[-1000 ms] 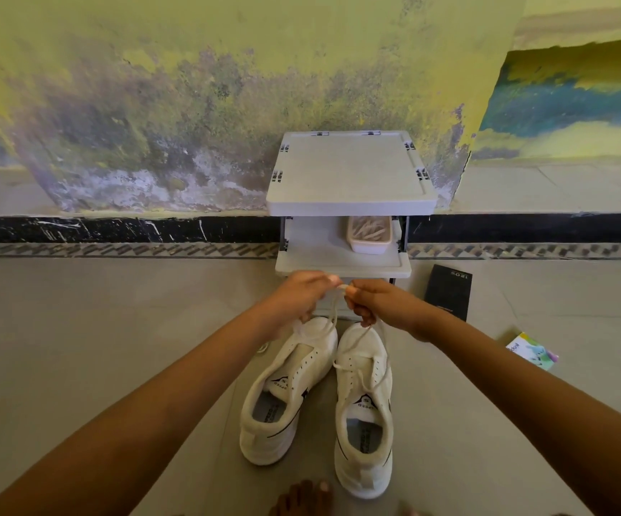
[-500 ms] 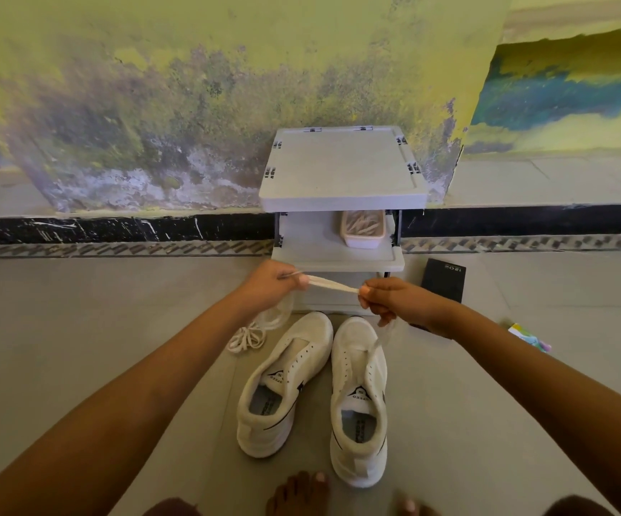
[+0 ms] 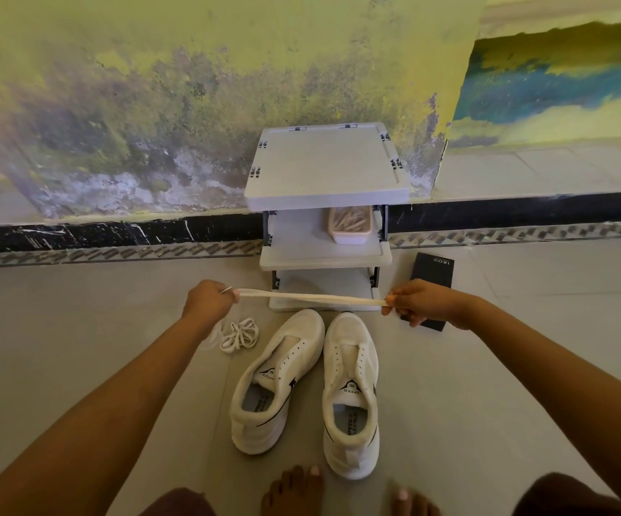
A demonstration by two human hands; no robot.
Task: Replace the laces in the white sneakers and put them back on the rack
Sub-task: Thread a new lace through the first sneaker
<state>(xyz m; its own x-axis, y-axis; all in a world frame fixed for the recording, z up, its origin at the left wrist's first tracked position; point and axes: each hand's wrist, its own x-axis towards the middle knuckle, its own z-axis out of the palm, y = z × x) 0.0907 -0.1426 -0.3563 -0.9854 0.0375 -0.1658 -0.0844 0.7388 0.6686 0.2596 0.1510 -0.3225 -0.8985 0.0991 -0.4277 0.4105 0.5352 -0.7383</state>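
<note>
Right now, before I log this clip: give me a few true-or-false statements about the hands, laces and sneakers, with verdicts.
1. The left sneaker and right sneaker stand side by side on the floor. True.
2. The left hand and right hand hold one lace stretched between them. True.
3. The right sneaker is fully laced. False: its eyelets are bare.
4. A loose lace bundle lies inside the right sneaker. False: it lies on the floor beside the left sneaker.
</note>
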